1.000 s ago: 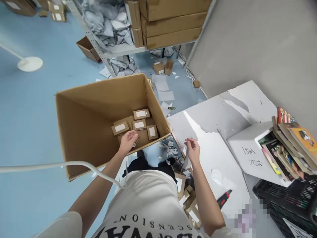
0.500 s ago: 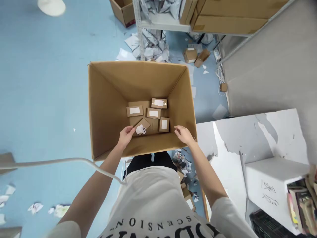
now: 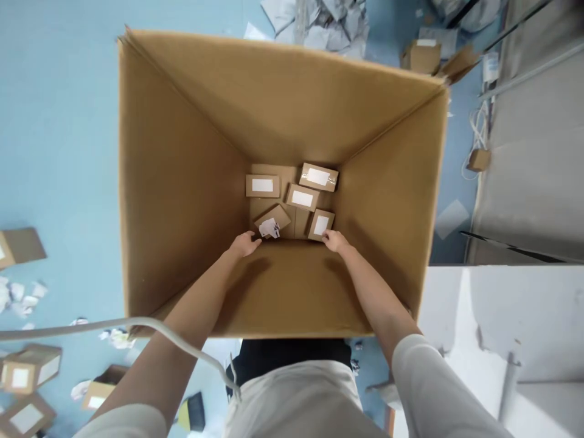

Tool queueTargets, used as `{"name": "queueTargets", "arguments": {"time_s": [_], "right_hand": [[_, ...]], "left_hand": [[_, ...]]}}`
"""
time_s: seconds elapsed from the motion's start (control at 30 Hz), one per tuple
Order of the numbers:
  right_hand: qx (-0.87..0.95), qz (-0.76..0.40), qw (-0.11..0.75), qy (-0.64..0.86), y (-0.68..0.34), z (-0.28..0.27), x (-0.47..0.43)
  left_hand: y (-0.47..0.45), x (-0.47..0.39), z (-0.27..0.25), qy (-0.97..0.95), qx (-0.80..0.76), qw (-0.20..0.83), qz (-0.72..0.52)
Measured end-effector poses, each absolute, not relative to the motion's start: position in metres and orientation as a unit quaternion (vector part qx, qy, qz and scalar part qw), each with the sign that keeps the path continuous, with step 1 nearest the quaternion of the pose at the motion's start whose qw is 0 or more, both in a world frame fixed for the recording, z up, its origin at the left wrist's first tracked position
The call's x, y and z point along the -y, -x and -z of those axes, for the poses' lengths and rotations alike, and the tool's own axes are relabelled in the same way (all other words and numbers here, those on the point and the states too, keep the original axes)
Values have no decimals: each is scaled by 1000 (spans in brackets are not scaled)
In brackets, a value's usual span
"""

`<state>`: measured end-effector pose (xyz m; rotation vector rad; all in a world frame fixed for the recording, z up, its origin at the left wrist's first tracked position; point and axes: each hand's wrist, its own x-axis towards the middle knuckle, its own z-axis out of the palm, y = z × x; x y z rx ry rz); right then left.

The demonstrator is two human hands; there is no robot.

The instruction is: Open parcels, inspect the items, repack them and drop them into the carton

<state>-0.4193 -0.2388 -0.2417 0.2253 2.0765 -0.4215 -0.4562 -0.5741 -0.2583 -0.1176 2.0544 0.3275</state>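
A large open cardboard box stands in front of me, and both my arms reach down into it. Small cardboard boxes with white labels lie on its bottom. My left hand is open, thumb and fingers apart, beside a tilted small box with a crumpled white paper on it. At the lower right, my right hand overlaps the near corner of another small box. Its fingers are slightly apart; whether they touch that box I cannot tell. Farther in lie a left box, a middle box and a taped box.
A white cable crosses my left forearm. Loose cartons and paper scraps lie on the blue floor at left. Grey mailer bags lie beyond the box. A white panel stands at right.
I have bent forward, so the large box fills more of the view. Both hands have gone deeper into it; the right has come close to the lower-right small box. The small boxes keep their arrangement.
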Motion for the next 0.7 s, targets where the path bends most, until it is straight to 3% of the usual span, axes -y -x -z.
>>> {"name": "queueTargets", "arguments": {"time_s": [0.33, 0.7], "right_hand": [[-808, 147, 567, -64, 401, 380, 260], [-765, 107, 633, -50, 382, 473, 250]], "left_hand": [[460, 566, 455, -25, -812, 577, -85], [488, 511, 547, -129, -792, 589, -97]]}}
